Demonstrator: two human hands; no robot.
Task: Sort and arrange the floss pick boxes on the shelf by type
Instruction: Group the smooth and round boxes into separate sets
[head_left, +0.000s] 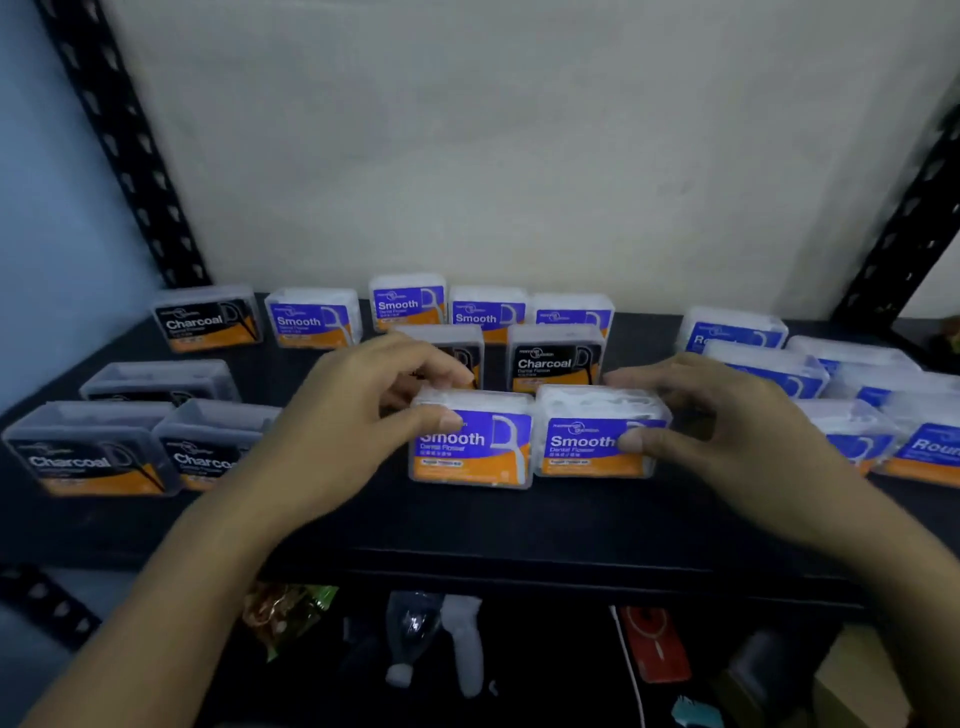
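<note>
Here, two floss pick boxes labelled Smooth stand side by side and touching in the near middle of the black shelf (467, 525). The left hand (337, 415) grips the left Smooth box (472, 452), with its thumb on the upper left of the front label and its fingers curled over the top towards the back. The right hand (727, 431) holds the right Smooth box (587, 447) the same way, thumb pressed on the right part of the label and fingers bent over the lid.

Just behind these two stands a Charcoal box (556, 361), and beside it on the left is another dark box (457, 348), partly hidden by the left fingers. Along the far edge is a row of Smooth boxes (408, 304), with a lone far Charcoal box (208, 319) at its left end. At the near left three Charcoal boxes (88, 457) sit close together, two in front and one behind. On the right a cluster of Round boxes (732, 332) runs from far to near.

Under the shelf lie a clear bottle (410, 634) and a red flat object (657, 644).
</note>
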